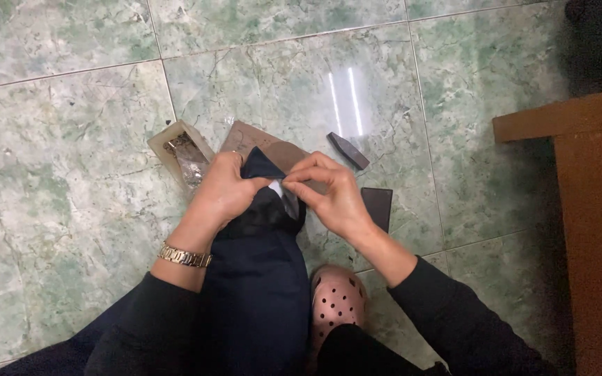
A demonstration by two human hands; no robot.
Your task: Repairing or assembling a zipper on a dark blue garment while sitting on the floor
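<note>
The person sits low over a green marble-patterned tile floor (71,125), with a dark navy garment (256,278) draped over the lap and running up toward the middle of the view. Both hands meet at its upper end. The left hand (223,191), a gold watch (184,256) on its wrist, is clenched around the bunched dark cloth and holds it up off the floor. The right hand (332,195) pinches with thumb and forefinger at a small pale patch (276,188) showing at the fold, just beside the left hand's fingertips; what exactly sits in that pinch is too small to tell.

As a judgement, the work on this garment looks under way rather than finished: the cloth is gathered and gripped, the fingers are at one spot on it, and nothing shows that spot as done.

On the floor at 11 o'clock from the hands lies a small open cream box (175,143) with something shiny inside. Touching the far side of the garment at 12 o'clock is a flat brown cardboard piece (249,136). At 1 o'clock lies a small dark grey block (348,150), and at 3 o'clock a flat dark rectangular piece (379,205). A pink perforated clog (336,299) shows at 6 o'clock, and a brown wooden piece of furniture (593,209) stands at the right edge.
</note>
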